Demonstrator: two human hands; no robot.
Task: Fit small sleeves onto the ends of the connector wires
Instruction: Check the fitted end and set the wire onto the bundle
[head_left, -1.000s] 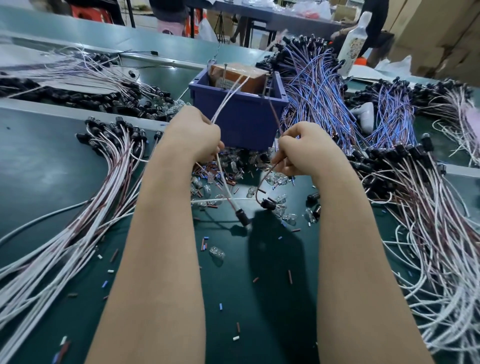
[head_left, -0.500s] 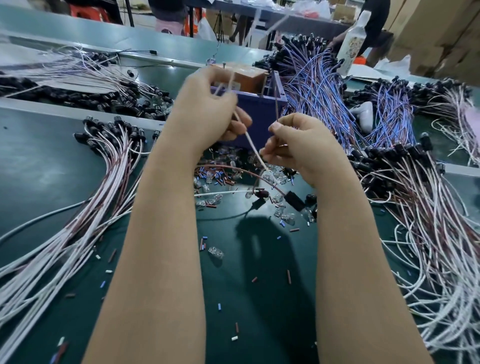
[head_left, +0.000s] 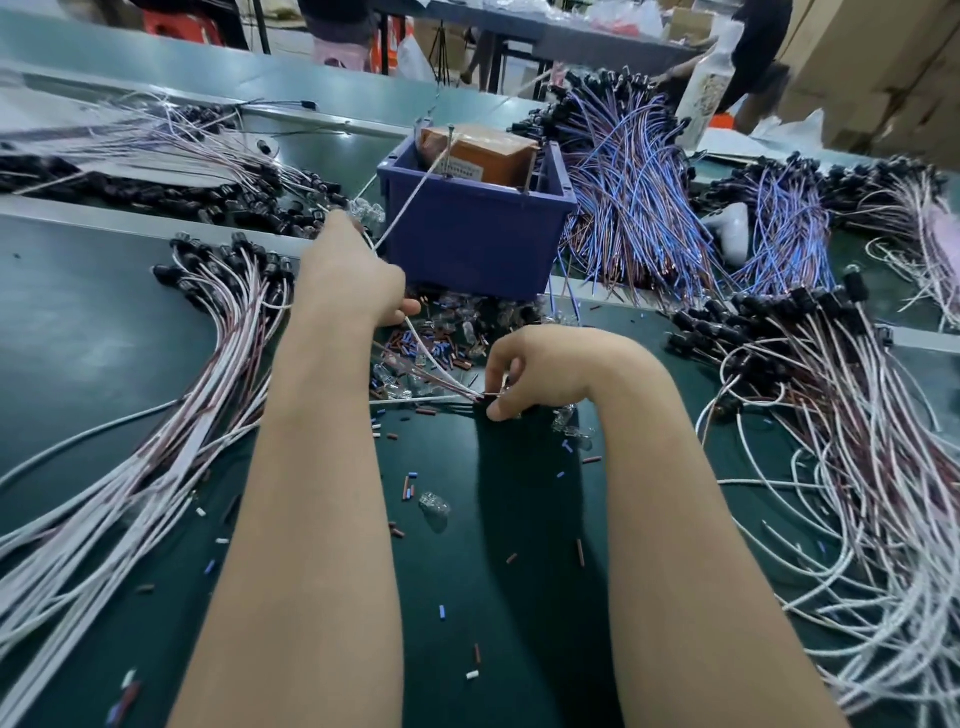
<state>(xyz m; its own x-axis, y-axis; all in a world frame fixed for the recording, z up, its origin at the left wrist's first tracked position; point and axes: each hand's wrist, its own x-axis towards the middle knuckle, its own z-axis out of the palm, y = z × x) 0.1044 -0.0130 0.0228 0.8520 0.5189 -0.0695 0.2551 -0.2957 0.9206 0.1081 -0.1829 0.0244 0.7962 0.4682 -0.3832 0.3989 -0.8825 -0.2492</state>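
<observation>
My left hand (head_left: 353, 275) grips a thin white-and-red connector wire (head_left: 436, 366), which runs up past the blue bin and down toward my right hand. My right hand (head_left: 524, 371) is low over the green table, its thumb and fingers pinching the wire's lower end near the surface. A heap of small red, blue and clear sleeves (head_left: 431, 345) lies just behind and between the hands. Whether a sleeve sits in the right fingers is hidden.
A blue bin (head_left: 467, 234) holding an orange box stands behind the hands. Bundles of white-red wires with black connectors (head_left: 208, 322) lie at left and at right (head_left: 831, 395); blue-purple bundles (head_left: 639, 197) at back. Loose sleeves dot the green table (head_left: 493, 519).
Both hands have dropped from in front of the bin. The right hand went down to the table beside the sleeve heap; the left hand moved lower, still holding the wire.
</observation>
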